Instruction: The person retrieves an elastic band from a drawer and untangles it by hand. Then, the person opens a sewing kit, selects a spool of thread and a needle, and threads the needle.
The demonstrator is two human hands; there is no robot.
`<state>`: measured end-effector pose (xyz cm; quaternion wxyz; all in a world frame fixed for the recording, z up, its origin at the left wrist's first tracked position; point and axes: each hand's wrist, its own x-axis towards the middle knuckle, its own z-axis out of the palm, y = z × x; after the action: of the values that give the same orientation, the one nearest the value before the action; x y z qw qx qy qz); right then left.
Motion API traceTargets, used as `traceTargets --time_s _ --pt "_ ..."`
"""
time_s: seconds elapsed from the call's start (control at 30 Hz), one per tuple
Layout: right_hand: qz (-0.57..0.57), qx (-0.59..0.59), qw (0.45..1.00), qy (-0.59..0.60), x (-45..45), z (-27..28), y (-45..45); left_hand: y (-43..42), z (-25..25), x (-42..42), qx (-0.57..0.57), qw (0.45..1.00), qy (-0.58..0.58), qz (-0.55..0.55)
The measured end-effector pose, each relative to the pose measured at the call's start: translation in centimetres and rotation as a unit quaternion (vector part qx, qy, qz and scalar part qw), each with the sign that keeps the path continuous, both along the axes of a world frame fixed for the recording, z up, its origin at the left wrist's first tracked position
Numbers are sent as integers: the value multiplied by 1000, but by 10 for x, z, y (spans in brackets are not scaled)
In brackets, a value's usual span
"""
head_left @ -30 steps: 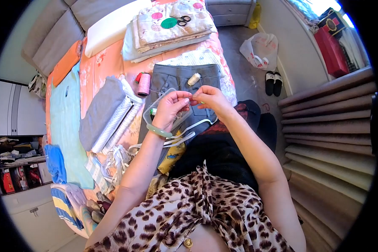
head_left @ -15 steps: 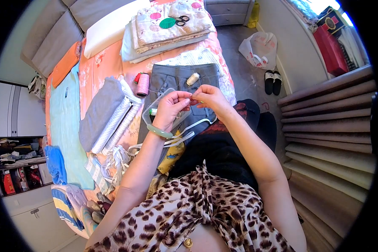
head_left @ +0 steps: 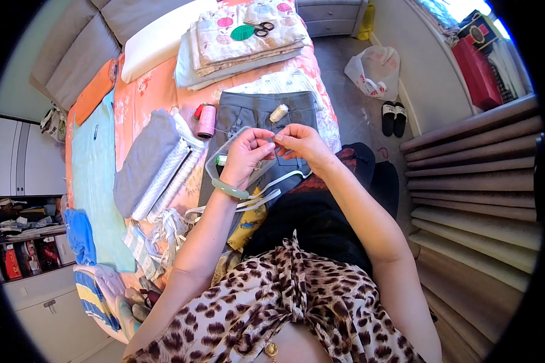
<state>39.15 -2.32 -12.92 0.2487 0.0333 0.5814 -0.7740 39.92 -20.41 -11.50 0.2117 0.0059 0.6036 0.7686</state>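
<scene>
My left hand [head_left: 248, 156] and my right hand [head_left: 301, 145] meet above grey trousers [head_left: 257, 106], fingertips pinched close together. Whatever they hold is too small to make out. Under my left hand lies a clear plastic box [head_left: 214, 158] with a small green-and-white spool [head_left: 221, 160] in it. A cream thread spool [head_left: 278, 113] rests on the trousers just beyond my hands. To the left, a pink thread spool [head_left: 206, 123] stands beside something red. White elastic [head_left: 271, 195] trails below my hands.
Black scissors [head_left: 264, 29] lie on folded patterned bedding [head_left: 242, 51] at the bed's far end. A folded grey blanket [head_left: 148, 160] is on the left. On the floor to the right are a plastic bag [head_left: 374, 72] and black slippers [head_left: 394, 118].
The fingers of my right hand have shifted slightly beside the fingertips of my left hand. The things on the bed lie as before.
</scene>
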Motion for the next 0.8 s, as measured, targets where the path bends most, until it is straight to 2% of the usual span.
traceTargets --time_s 0.37,0.53,0.8 --pt "6 11 1000 0 -1 1 -1 2 6 1 -22 999 17 -22" --pt "12 76 996 54 0 -2 -6 -4 -5 -6 -64 997 33 6" --pt "27 81 996 34 1 -1 -6 -4 -11 -8 -86 995 40 28"
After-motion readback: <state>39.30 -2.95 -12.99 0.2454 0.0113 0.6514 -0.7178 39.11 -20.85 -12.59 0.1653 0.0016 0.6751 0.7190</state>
